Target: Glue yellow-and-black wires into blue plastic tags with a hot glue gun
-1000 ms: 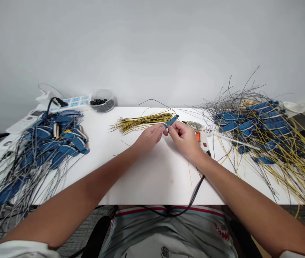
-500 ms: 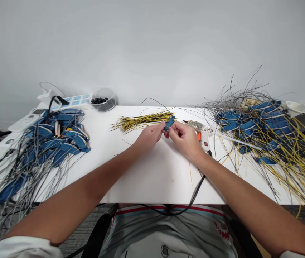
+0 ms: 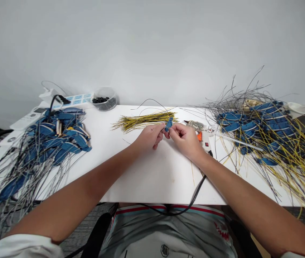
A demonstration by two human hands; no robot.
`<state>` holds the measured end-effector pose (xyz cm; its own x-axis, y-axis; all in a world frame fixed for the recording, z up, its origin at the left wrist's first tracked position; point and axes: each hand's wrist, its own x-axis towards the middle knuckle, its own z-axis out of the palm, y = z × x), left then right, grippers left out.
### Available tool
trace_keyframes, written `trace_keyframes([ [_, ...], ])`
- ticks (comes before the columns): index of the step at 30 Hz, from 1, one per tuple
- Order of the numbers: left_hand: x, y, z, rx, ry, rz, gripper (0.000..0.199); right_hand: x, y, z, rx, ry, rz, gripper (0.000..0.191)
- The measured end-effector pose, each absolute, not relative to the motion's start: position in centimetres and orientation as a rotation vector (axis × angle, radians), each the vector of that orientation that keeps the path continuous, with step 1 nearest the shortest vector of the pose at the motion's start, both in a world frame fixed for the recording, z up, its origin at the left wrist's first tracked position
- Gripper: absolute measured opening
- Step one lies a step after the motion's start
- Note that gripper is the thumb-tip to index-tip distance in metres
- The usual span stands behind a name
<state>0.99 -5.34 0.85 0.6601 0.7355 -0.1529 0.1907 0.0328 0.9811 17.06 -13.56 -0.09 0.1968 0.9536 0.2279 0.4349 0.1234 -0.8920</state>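
Observation:
Between my two hands, over the middle of the white table, is a small blue piece (image 3: 169,123) with a thin dark wire arching up from it. My left hand (image 3: 151,136) pinches its left side, fingers curled. My right hand (image 3: 184,138) holds its right side between thumb and fingertips. Just behind the hands lies a bundle of yellow and black wires (image 3: 144,120). A glue gun (image 3: 206,136) with an orange trigger lies close to the right of my right hand.
Blue pieces with grey wires (image 3: 53,136) are heaped at the left, near a power strip (image 3: 78,98) and a clear tub (image 3: 105,100) of black parts. Another heap of blue pieces (image 3: 273,122) with yellow and black wires fills the right. A black cable (image 3: 195,195) crosses the front edge.
The blue piece has turned slightly between my fingers and sits a bit lower. The fingers of my left hand have curled further under.

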Motion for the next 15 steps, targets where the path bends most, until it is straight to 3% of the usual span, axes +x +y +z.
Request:
trace_keyframes([
  [15, 1.27, -5.53, 1.63, 1.458, 0.841, 0.467, 0.045, 17.05, -13.41, -0.06, -1.475, -1.412, 0.715, 0.023],
])
